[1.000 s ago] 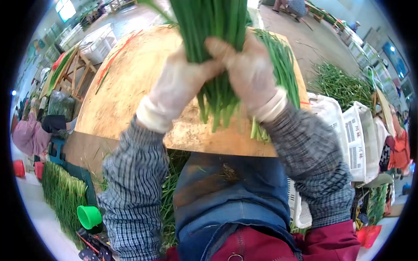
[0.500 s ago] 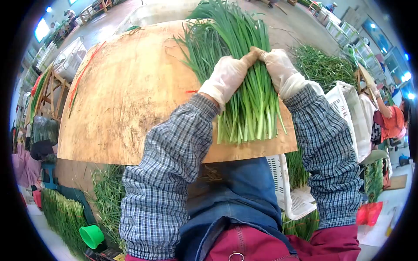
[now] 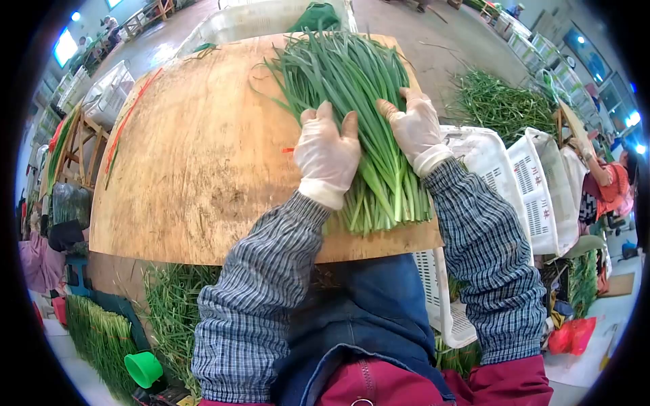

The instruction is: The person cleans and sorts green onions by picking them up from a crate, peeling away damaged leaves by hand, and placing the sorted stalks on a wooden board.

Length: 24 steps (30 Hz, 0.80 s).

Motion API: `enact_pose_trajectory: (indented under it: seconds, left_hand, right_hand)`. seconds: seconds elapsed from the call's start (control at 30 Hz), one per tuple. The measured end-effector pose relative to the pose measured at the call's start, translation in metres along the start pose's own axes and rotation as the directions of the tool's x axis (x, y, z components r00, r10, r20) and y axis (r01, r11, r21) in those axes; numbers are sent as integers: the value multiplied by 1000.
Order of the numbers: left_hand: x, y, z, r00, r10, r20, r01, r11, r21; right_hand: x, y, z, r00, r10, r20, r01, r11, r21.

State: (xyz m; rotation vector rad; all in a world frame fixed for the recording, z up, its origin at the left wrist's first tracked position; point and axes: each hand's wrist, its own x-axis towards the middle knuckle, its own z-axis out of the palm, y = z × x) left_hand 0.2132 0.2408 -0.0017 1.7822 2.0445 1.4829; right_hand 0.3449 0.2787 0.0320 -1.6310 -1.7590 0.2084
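A thick bunch of long green leafy stalks [image 3: 369, 115] lies on the right part of a worn wooden board [image 3: 183, 162], pale cut ends toward me. Gloved, my left hand [image 3: 328, 149] rests against the left side of the bunch, fingers and thumb apart. On the other side my right hand [image 3: 413, 128], also gloved, touches the stalks with its fingers spread. Neither hand is closed round the bunch. Part of its left edge is hidden behind my left hand.
Red ties [image 3: 128, 115] lie along the board's left edge. White crates [image 3: 535, 196] stand at the right, below a heap of loose greens [image 3: 504, 105]. A green bucket [image 3: 143, 369] is at the lower left. A person in orange [image 3: 613, 186] is at the far right.
The bunch was held up a second ago, then came down onto the board. Since half a second ago, my hands have parted from their pinch and moved to its two sides.
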Motion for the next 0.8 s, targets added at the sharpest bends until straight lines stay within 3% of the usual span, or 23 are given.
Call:
enact_pose_trajectory:
  seconds: [0.13, 0.27, 0.37, 0.43, 0.5, 0.63, 0.8]
  left_hand:
    - [-9, -22, -23, 995, -85, 47, 88, 995, -54]
    - [-23, -37, -44, 919, -260, 297, 284, 958, -39]
    - [-36, -41, -26, 967, -86, 241, 113, 988, -103]
    - [-36, -30, -6, 930, -105, 352, 106, 994, 16]
    - [-33, -9, -2, 914, -189, 360, 162, 981, 103]
    - [-29, -28, -12, 941, -65, 331, 114, 985, -131]
    - [-12, -53, -39, 793, -311, 524, 473, 856, -207]
  right_hand:
    - [1, 5, 0, 995, -24, 97, 33, 996, -84]
    - [0, 7, 3, 994, -27, 108, 36, 995, -88]
    - [-8, 8, 14, 995, -73, 72, 79, 993, -88]
    - [-13, 13, 33, 992, -122, 29, 125, 980, -155]
    - [-19, 5, 37, 993, -120, 20, 121, 966, -229]
    - [-13, 11, 33, 993, -118, 33, 121, 984, -129]
    - [-1, 10, -9, 995, -23, 100, 9, 991, 135]
